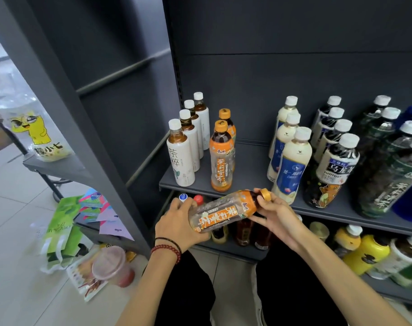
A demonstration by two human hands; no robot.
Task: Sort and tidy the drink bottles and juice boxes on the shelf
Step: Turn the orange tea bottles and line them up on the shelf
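Just off the front lip of the upper shelf (pixel 247 165), the orange-label tea bottle (pixel 226 211) is lying sideways in mid-air with its cap end pointing right, held between both hands. The left hand (pixel 176 224) has its fingers wrapped round the base end. The right hand (pixel 274 215) has thumb and fingers closed on the neck, right at the gold cap. My guess is the two-hand grip is for turning it label-out before standing it up. It's tipped over, so it's not ready to go down yet.

Right behind it stand two matching orange bottles (pixel 221 158), one behind the other, so that's pretty clearly its lane. The front one is already close to the lip though, so I reckon they'd need a nudge back first.

Left of those there's a file of white-label tea bottles (pixel 180 156). To the right, past a bare gap, come creamy milk-tea bottles (pixel 292 161), then dark oolong bottles (pixel 334 161), then green-label bottles (pixel 388 175). Each kind runs front to back, which looks like the whole point of the sort.

The lower shelf holds more, with yellow bottles (pixel 369 250) on the right and brown ones mostly hidden by the hands. Some snack bags (pixel 40 137) sit on a separate rack at left.
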